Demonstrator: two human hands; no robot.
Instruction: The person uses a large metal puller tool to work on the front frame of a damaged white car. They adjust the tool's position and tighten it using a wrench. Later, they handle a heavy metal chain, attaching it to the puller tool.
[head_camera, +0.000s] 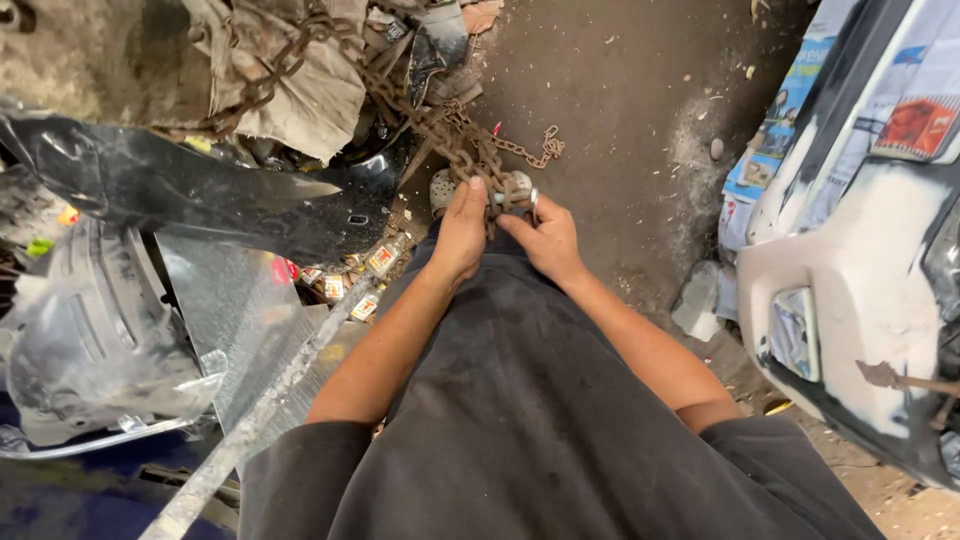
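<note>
At six o'clock, nearest the camera, dark shirt and trousers fill the lower view, both forearms reaching away toward twelve. Left hand (460, 232): grip looks closed, thumb up, fingers curled around the near end of the rusty chain (455, 135) where it bunches against a round pale metal part (441, 190). Right hand (546, 238): grip pinched on the same bunch from three o'clock, fingertips among the links. Judgement: keep one hand steady on the bunch and let the other work single links; keep fingers out of loops that could tighten. Further out, the chain runs to eleven o'clock over a crumpled cloth (300, 90). Black bumper piece (200, 190) at nine, white car panel (840, 290) at three, on a dirt floor (620, 130).
</note>
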